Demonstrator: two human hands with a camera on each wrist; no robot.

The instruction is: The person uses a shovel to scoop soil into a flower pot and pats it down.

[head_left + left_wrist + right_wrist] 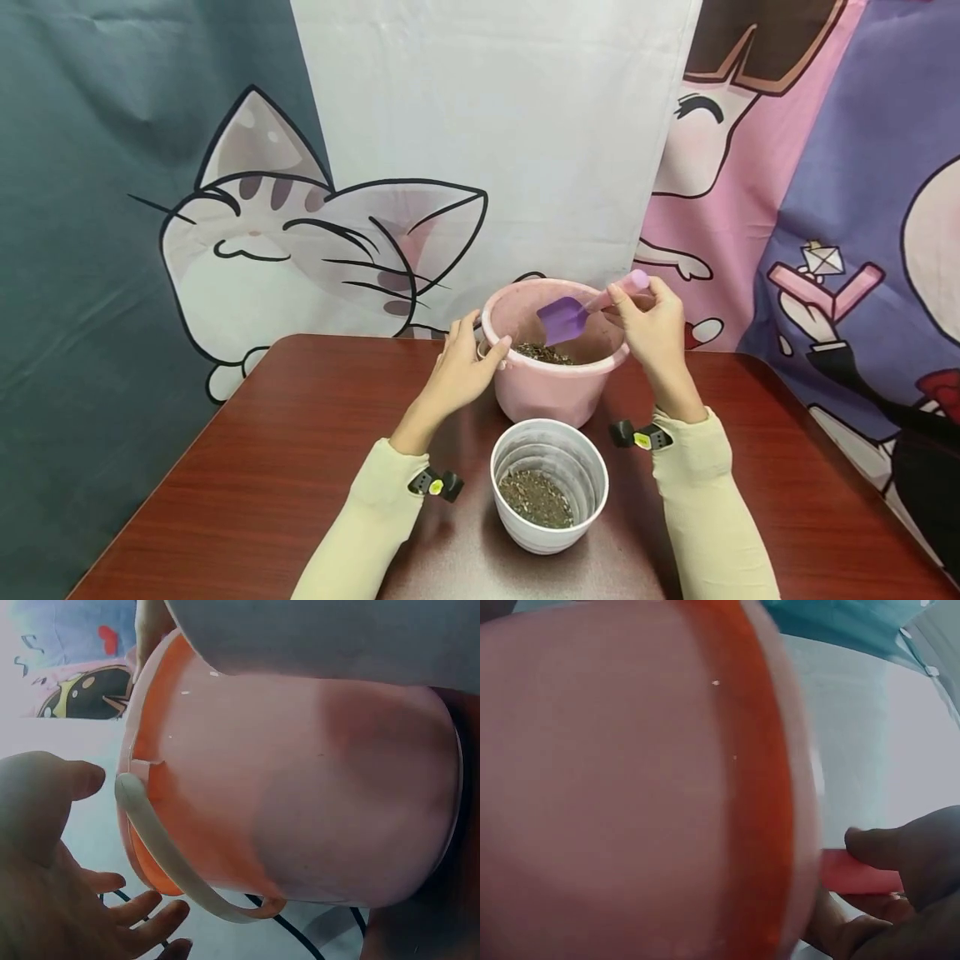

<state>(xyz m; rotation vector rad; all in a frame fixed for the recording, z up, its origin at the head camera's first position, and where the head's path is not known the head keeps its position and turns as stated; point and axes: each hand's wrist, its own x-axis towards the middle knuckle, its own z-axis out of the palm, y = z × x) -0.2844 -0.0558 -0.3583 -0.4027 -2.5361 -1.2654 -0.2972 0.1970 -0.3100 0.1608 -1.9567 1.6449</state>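
In the head view my right hand (657, 337) pinches the pink handle of a small purple toy shovel (564, 320). Its blade is tilted over the pink bucket (551, 398), above dark, flaky soil (542, 354) at the bottom. My left hand (461, 367) is at the bucket's left rim, thumb toward the front and fingers spread behind. From the left wrist, its loose fingers show beside the bucket's pale bail handle (180, 862); whether they touch it I cannot tell. The right wrist view shows the shovel's handle (859, 874) between thumb and fingers.
Nearer than the bucket stands a white ribbed pot (547, 537), partly filled with brown soil (536, 497). Both rest on a reddish-brown wooden table (270, 467). A cartoon-printed cloth (495, 108) hangs close behind the table. Dark cables (300, 937) show near the bucket in the left wrist view.
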